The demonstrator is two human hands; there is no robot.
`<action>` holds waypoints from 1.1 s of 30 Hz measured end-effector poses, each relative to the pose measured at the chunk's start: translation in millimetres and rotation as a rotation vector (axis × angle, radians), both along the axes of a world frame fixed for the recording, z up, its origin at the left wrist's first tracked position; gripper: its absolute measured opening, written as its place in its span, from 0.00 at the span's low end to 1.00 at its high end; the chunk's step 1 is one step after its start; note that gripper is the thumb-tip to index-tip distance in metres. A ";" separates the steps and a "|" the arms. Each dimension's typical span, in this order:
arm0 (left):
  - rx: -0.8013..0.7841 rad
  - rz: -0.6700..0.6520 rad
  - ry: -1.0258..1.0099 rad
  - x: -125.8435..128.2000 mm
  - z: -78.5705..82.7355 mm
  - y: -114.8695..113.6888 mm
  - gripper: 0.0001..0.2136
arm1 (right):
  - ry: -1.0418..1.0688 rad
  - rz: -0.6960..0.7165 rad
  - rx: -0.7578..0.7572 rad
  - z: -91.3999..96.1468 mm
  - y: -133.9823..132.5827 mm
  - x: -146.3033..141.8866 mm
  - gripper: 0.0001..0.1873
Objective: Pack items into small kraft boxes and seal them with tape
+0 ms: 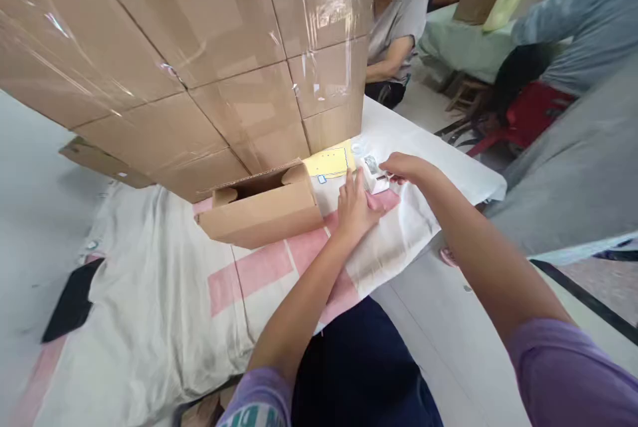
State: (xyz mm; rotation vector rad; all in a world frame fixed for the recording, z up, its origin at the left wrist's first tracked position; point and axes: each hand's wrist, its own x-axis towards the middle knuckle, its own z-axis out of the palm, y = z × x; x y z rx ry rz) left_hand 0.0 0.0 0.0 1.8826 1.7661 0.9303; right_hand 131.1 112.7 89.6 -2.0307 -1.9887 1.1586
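My left hand rests on the white and pink cloth, fingers together and pointing up toward a small white packet. My right hand curls over that packet from the right and grips it. An open brown cardboard box lies on its side just left of my left hand. A yellow card lies behind the hands, at the foot of a tall wall of taped cardboard boxes.
A person in a grey shirt sits behind the table. To the right are another person's blue sleeve, a red stool and a wooden stool. A loose cardboard flap lies at left.
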 end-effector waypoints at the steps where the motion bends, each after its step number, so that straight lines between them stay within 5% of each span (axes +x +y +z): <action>1: -0.008 -0.025 -0.004 -0.2 -0.8 13.7 0.53 | -0.032 -0.003 0.007 1.8 -0.8 0.2 0.08; 6: -0.036 -0.110 -0.006 -2.9 -7.6 53.6 0.55 | -0.020 -0.031 0.037 8.3 -8.5 4.5 0.09; 10: -0.049 -0.124 0.019 -4.1 -11.1 53.6 0.54 | 0.271 -0.091 0.026 2.2 -20.4 13.9 0.03; 16: -0.072 -0.119 0.061 -10.6 -5.0 68.8 0.57 | 0.565 -0.278 0.026 -21.7 -37.5 21.8 0.13; 25: 0.027 0.025 0.078 -4.9 -6.4 63.9 0.53 | 0.614 -0.336 0.066 -31.1 -50.7 22.2 0.06; 33: 0.013 0.008 0.110 -6.1 -10.4 69.1 0.54 | 0.671 -0.361 0.054 -41.1 -57.7 25.7 0.04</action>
